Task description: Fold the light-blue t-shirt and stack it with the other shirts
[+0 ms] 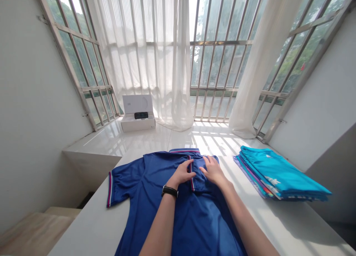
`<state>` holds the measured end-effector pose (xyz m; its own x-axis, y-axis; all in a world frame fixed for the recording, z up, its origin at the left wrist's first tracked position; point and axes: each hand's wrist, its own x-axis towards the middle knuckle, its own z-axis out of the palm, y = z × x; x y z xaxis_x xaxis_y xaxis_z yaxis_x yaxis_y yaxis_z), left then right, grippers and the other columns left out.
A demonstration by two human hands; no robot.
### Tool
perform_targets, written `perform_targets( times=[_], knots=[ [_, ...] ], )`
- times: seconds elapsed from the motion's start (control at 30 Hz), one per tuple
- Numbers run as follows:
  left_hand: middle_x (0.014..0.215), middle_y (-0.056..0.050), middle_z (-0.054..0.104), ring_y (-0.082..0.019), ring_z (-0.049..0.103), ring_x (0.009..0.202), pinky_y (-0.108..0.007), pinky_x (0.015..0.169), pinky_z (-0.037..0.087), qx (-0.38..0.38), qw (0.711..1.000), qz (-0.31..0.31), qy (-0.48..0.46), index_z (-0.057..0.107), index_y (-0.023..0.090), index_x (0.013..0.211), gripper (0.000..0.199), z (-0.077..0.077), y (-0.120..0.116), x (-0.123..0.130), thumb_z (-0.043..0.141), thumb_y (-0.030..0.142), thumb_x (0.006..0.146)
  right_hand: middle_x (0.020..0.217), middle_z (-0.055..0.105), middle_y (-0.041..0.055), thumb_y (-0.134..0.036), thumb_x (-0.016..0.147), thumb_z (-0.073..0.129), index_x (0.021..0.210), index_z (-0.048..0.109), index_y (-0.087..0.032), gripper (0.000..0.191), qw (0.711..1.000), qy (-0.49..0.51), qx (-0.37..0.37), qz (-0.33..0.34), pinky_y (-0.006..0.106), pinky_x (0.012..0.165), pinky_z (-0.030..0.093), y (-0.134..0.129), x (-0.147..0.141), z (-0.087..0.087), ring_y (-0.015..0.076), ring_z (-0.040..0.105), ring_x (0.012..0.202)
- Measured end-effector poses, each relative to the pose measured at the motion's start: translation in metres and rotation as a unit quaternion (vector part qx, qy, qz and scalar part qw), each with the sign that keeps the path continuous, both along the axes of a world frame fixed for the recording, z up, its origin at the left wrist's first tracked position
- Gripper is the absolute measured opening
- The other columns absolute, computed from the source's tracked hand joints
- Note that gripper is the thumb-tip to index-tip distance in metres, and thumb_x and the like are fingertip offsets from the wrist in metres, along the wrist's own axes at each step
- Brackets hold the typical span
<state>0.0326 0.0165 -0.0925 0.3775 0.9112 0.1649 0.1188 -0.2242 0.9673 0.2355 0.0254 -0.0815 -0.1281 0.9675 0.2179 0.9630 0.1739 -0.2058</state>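
Note:
A dark blue short-sleeved polo shirt lies spread on the white table, its collar at the far side. Its right-hand sleeve is folded inward over the body, and the striped cuff runs up the middle. My left hand, with a black watch band at the wrist, rests on the shirt at this cuff, thumb and fingers apart. Just right of it, my right hand lies on the folded sleeve with its fingers spread. The other sleeve stretches out to the left.
A stack of folded clothes, bright blue on top, sits at the right of the white table. Farther back, an open white box with a black device stands on the sill by sheer curtains and barred windows.

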Motion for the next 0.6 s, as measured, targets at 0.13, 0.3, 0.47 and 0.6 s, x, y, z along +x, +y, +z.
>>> perform_targets(
  times=[0.13,0.3,0.47,0.6],
  knots=[
    [0.132,-0.010,0.064,-0.032,0.058,0.122,-0.047,0.107,0.047,0.036,0.996,0.042,0.073,0.049,0.021,0.145,0.089,0.004,-0.003,0.003,0.083,0.022,0.063,0.158,0.036,0.0209,-0.044,0.096,0.045,0.151,0.041,-0.010,0.064,0.998,-0.037,-0.010,-0.048,0.047,0.117,0.028,-0.011,-0.007,-0.023,0.0357,0.032,0.145],
    [0.152,-0.016,0.046,-0.034,0.044,0.140,-0.046,0.119,0.033,0.065,0.985,0.048,0.150,0.043,0.013,0.150,0.095,0.008,-0.004,0.004,0.081,0.019,0.063,0.162,0.027,0.0215,-0.056,0.095,0.041,0.155,0.033,-0.009,0.077,0.996,-0.030,-0.043,-0.078,0.045,0.119,0.022,-0.013,-0.007,-0.024,0.0351,0.027,0.149],
    [0.156,-0.015,0.041,-0.033,0.039,0.144,-0.044,0.121,0.029,0.048,0.987,0.045,0.149,0.038,0.014,0.152,0.097,0.009,-0.005,0.003,0.079,0.019,0.064,0.162,0.024,0.0249,-0.066,0.092,0.038,0.155,0.030,-0.003,0.089,0.990,-0.027,-0.064,-0.125,0.044,0.120,0.018,-0.011,-0.003,-0.023,0.0352,0.023,0.150],
    [0.155,-0.018,0.042,-0.034,0.039,0.143,-0.044,0.121,0.029,0.046,0.983,0.047,0.172,0.037,0.011,0.152,0.097,0.008,-0.005,0.006,0.078,0.019,0.065,0.163,0.023,0.0226,-0.069,0.091,0.036,0.155,0.028,-0.004,0.092,0.987,-0.010,-0.070,-0.147,0.044,0.121,0.017,-0.009,0.005,-0.026,0.0342,0.022,0.151]
  ],
)
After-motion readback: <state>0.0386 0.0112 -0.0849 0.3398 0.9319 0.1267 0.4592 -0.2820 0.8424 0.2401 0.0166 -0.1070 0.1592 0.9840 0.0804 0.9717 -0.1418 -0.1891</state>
